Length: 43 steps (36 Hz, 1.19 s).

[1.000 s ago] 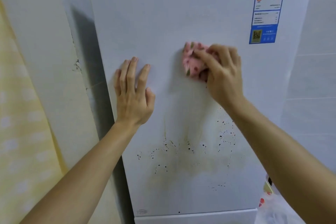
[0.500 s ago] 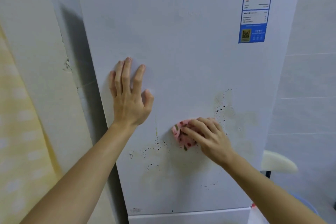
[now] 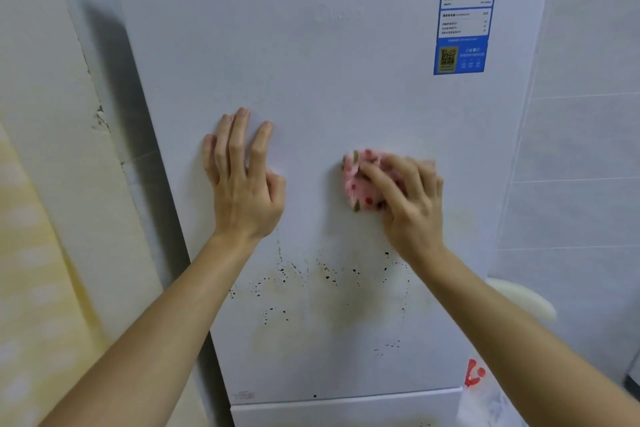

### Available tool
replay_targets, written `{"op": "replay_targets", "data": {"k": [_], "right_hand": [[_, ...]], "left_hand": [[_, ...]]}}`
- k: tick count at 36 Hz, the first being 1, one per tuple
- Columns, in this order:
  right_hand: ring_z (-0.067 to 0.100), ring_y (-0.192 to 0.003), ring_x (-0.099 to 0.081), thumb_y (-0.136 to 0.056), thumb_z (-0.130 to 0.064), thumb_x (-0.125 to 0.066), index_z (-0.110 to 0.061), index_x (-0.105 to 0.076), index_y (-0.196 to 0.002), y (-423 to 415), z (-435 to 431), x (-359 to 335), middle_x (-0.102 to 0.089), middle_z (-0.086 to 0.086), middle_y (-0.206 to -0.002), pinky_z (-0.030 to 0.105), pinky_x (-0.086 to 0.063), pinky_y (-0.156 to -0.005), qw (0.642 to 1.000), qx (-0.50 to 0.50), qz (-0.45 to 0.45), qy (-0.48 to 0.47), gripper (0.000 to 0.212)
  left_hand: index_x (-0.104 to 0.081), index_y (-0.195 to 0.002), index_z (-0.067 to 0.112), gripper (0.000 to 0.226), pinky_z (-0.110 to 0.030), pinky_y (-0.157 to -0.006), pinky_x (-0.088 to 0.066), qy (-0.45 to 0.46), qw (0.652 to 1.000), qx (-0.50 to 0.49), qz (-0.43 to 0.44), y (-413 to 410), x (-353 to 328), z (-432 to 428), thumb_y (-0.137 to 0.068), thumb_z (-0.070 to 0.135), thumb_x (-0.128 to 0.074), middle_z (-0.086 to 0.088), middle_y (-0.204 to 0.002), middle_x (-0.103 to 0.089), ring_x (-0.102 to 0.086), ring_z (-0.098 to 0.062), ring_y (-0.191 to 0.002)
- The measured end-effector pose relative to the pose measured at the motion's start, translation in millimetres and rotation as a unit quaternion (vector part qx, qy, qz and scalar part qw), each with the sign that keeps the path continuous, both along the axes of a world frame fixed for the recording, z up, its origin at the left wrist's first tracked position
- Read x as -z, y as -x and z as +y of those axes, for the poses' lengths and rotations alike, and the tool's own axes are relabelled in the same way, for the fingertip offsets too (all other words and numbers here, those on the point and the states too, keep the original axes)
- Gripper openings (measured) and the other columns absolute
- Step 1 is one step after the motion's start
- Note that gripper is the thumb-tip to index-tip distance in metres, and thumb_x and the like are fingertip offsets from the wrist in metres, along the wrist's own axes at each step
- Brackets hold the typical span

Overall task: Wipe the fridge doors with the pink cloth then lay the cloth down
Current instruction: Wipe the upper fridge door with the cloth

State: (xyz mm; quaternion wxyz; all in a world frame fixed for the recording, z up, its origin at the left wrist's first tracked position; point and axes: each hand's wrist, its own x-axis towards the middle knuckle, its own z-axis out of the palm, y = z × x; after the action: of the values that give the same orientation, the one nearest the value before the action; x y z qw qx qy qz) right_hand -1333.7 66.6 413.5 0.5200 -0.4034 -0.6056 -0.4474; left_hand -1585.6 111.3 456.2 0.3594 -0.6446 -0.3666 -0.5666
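Wiping of the upper fridge door (image 3: pixel 329 45) is the step in hand, by my reading; right hand (image 3: pixel 412 204) has its grip closed round the pink cloth (image 3: pixel 360 180), fingers (image 3: pixel 381 180) curled over the bunched fabric and pressing it to the door at mid-height; left hand (image 3: pixel 242 191) holds nothing, its fingers straight and spread, braced flat on the same door to the left of the cloth and apart from it; cloth protrudes past the fingertips to the left, the remainder hidden beneath the hand; dark specks (image 3: pixel 325 274) and a yellowish smear lie below both hands, clear of the cloth, not yet removed; recommendation: carry the cloth down over the soiled band in firm, overlapping strokes, with even pressure through the fingers and the bracing hand off the wiped area so it leaves no marks; a tight wad offers little surface, so turning out a fresh face may serve; lower door (image 3: pixel 346 409), seen at the bottom edge, has neither hand on it; laying-down of the cloth is outstanding.
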Motion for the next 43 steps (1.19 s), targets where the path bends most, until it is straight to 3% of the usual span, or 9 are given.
{"op": "replay_targets", "data": {"k": [5, 11, 15, 18, 23, 31, 37, 40, 43], "right_hand": [[0.03, -0.12, -0.053, -0.084, 0.013, -0.056, -0.024, -0.067, -0.13, -19, -3, 61, -0.056, 0.004, -0.136, 0.041, -0.039, -0.1, 0.995, 0.017, -0.095, 0.03, 0.06], [0.028, -0.112, -0.054, -0.103, 0.001, -0.028, -0.016, -0.081, -0.11, -35, -16, 19, -0.057, 0.003, -0.128, 0.041, -0.04, -0.094, 0.985, -0.007, -0.164, 0.059, 0.056], [0.034, -0.114, -0.051, -0.086, 0.006, -0.059, -0.016, -0.081, -0.111, -54, -13, -39, -0.067, 0.014, -0.122, 0.048, -0.044, -0.091, 0.998, -0.01, -0.057, 0.034, 0.039], [0.031, -0.116, -0.043, -0.093, -0.006, -0.053, -0.017, -0.081, -0.116, -58, -15, -89, -0.065, 0.021, -0.123, 0.052, -0.048, -0.094, 0.999, -0.022, 0.04, -0.003, 0.037], [0.024, -0.121, -0.042, -0.094, -0.013, -0.055, -0.021, -0.078, -0.124, -41, -13, -96, -0.063, 0.018, -0.128, 0.035, -0.034, -0.101, 0.988, -0.036, 0.149, -0.029, 0.039], [0.032, -0.124, -0.052, -0.089, 0.002, -0.063, -0.022, -0.073, -0.119, -57, -10, 48, -0.053, 0.008, -0.137, 0.041, -0.038, -0.103, 0.999, -0.011, -0.034, 0.038, 0.039], [0.03, -0.118, -0.054, -0.09, 0.0, -0.06, -0.016, -0.073, -0.101, -83, -20, 32, -0.056, 0.006, -0.13, 0.043, -0.039, -0.097, 0.987, -0.017, -0.146, 0.069, 0.023], [0.031, -0.11, -0.061, -0.11, -0.027, -0.054, -0.012, -0.077, -0.091, -88, -25, -15, -0.07, 0.01, -0.118, 0.041, -0.041, -0.093, 0.996, -0.024, -0.083, 0.026, 0.033], [0.03, -0.112, -0.058, -0.094, -0.017, -0.07, -0.014, -0.079, -0.097, -93, -20, -71, -0.069, 0.012, -0.119, 0.039, -0.038, -0.094, 0.999, -0.02, 0.041, -0.017, 0.01]], "left_hand": [[-0.048, -0.151, 0.008, 0.069, -0.059, -0.127, -0.015, 0.009, 1.0, -0.002, -0.007, -3, 0, -3, -0.082, 0.003, -0.053, -0.021, -0.163, -0.036, -0.025, -0.038, -0.155], [-0.047, -0.15, 0.005, 0.069, -0.058, -0.126, -0.019, 0.015, 1.0, -0.001, -0.008, -12, 1, -8, -0.082, 0.002, -0.051, -0.021, -0.163, -0.036, -0.027, -0.037, -0.154], [-0.046, -0.15, 0.008, 0.068, -0.06, -0.125, -0.022, 0.01, 1.0, 0.001, 0.016, -22, -2, -12, -0.082, 0.002, -0.046, -0.02, -0.162, -0.037, -0.029, -0.037, -0.154], [-0.046, -0.15, 0.009, 0.069, -0.06, -0.125, -0.021, 0.016, 1.0, -0.002, 0.024, -30, -6, -14, -0.081, 0.003, -0.046, -0.019, -0.163, -0.037, -0.029, -0.037, -0.154], [-0.047, -0.148, 0.008, 0.068, -0.056, -0.127, -0.017, 0.019, 0.999, -0.002, 0.026, -37, -7, -17, -0.08, 0.003, -0.045, -0.018, -0.162, -0.038, -0.029, -0.036, -0.154], [-0.05, -0.145, 0.002, 0.066, -0.055, -0.127, -0.017, 0.027, 1.0, -0.008, -0.002, -52, -6, -19, -0.079, 0.001, -0.045, -0.023, -0.161, -0.038, -0.03, -0.041, -0.152], [-0.049, -0.144, -0.002, 0.065, -0.056, -0.127, -0.018, 0.03, 0.999, -0.014, -0.005, -58, -6, -21, -0.08, 0.003, -0.046, -0.023, -0.16, -0.038, -0.029, -0.041, -0.152], [-0.05, -0.143, -0.002, 0.064, -0.055, -0.126, -0.019, 0.024, 1.0, -0.02, -0.003, -58, -6, -20, -0.079, 0.003, -0.047, -0.021, -0.16, -0.04, -0.029, -0.04, -0.152], [-0.051, -0.143, -0.001, 0.065, -0.054, -0.126, -0.02, 0.018, 1.0, -0.024, -0.003, -58, -6, -19, -0.078, 0.003, -0.048, -0.02, -0.159, -0.041, -0.031, -0.039, -0.151]]}}
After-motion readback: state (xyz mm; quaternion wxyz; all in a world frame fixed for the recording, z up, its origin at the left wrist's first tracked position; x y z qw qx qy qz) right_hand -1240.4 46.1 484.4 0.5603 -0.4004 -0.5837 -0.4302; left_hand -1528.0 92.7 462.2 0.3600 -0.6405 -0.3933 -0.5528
